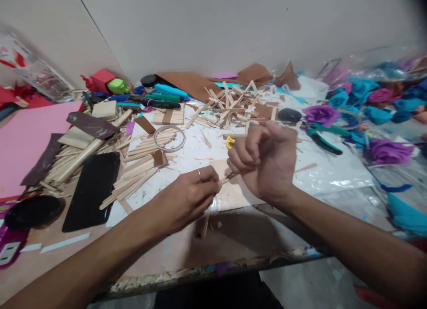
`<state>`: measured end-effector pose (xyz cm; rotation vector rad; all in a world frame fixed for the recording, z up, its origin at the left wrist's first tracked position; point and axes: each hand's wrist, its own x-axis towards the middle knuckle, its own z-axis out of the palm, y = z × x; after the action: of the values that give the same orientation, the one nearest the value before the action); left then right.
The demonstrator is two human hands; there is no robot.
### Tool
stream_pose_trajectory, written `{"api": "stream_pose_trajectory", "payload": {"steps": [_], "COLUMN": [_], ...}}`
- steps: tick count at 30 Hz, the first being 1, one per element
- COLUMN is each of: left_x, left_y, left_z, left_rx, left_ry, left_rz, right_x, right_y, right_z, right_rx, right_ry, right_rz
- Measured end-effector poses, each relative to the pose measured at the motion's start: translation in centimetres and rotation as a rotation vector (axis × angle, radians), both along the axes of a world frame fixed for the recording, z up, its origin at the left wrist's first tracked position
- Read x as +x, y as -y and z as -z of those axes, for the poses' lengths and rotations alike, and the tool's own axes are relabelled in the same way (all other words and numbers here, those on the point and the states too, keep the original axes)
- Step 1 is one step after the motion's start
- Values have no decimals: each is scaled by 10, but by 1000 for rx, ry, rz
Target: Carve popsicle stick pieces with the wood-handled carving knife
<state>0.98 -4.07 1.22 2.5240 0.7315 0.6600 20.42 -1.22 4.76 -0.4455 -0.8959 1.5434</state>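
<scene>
My left hand (195,191), with a ring on one finger, is closed in a pinch at the near left of a pale wooden board (230,195). A narrow wooden craft stick (207,222) runs down from its fingertips, apparently held there. My right hand (267,160) is raised over the board's right side, its fingers curled in. Something thin and dark juts from below these fingers toward the left hand; what it is, I cannot make out. Just behind the right hand shows a yellow-handled item (230,142), partly hidden.
Loose craft sticks (133,180) and a tape roll (169,138) lie left of centre, near a black phone (91,191). Behind is a heap of joined sticks (233,102). Green-handled pliers (323,142) and purple paper flowers (322,115) are at right. The table edge (173,278) runs close in front.
</scene>
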Motion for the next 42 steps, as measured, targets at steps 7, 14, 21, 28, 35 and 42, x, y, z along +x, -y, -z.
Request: {"api": "stream_pose_trajectory", "payload": {"steps": [7,14,21,28,35,42], "left_x": [2,11,8,6,-5,-8], "left_y": [4,7,5,2,-4,0], "left_z": [-1,-3,0,0,4,11], "left_rx": [-72,-740,-750,-631,-74,21], "left_ry": [139,332,199,161,125,-27], "left_rz": [-120,-402,-523,-458,-93,-36], "right_x": [8,15,14,13,4,4], "right_y": [-10,-16,-8,-15,-7,-3], "right_z": [-2,2,-9,-2,-5,-2], "right_rx": [-51,-128,-5,-86,-111,-52], "right_ry": [-63,-108,-19,40,88,118], "right_rz": [7,8,-17,-44,-61,-93]}}
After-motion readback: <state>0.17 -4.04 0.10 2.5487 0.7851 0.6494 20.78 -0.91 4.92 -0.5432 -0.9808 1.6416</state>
